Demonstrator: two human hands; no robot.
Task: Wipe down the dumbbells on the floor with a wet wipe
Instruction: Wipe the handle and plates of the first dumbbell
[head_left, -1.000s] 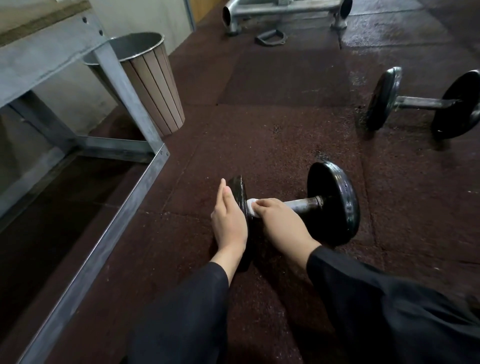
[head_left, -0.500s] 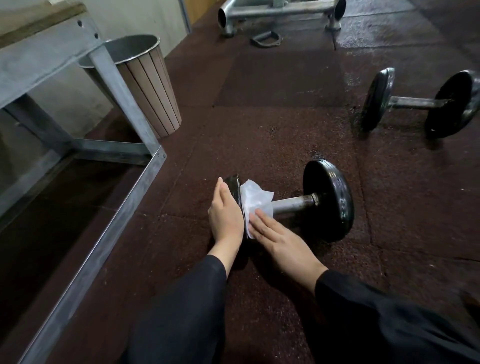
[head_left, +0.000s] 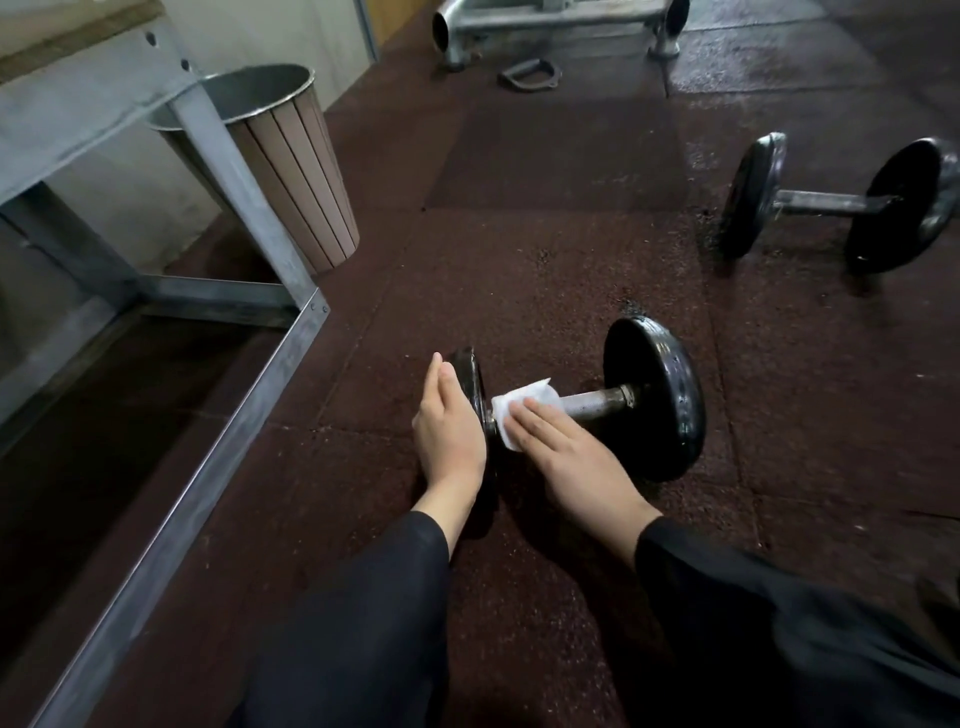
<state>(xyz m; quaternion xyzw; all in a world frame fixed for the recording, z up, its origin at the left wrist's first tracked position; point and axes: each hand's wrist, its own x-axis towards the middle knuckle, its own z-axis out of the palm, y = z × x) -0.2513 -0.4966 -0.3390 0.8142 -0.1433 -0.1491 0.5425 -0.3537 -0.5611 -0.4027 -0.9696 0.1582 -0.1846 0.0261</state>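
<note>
A black dumbbell (head_left: 652, 395) with a steel handle lies on the dark rubber floor right in front of me. My left hand (head_left: 449, 426) rests flat against the outer face of its left plate, fingers together. My right hand (head_left: 563, 452) presses a white wet wipe (head_left: 524, 402) onto the left end of the handle, fingers stretched flat over it. A second black dumbbell (head_left: 836, 202) lies on the floor further away at the right, untouched.
A grey metal frame (head_left: 244, 415) runs along the floor at my left, with a slatted waste bin (head_left: 291, 171) behind its upright. A metal bench base (head_left: 550, 21) and a D-shaped handle (head_left: 530, 73) lie at the far end of the floor.
The wipe was first bunched in my right fist on the handle, then spread against the left plate's inner face; now it lies over the handle under flat fingers. My left hand stayed put.
</note>
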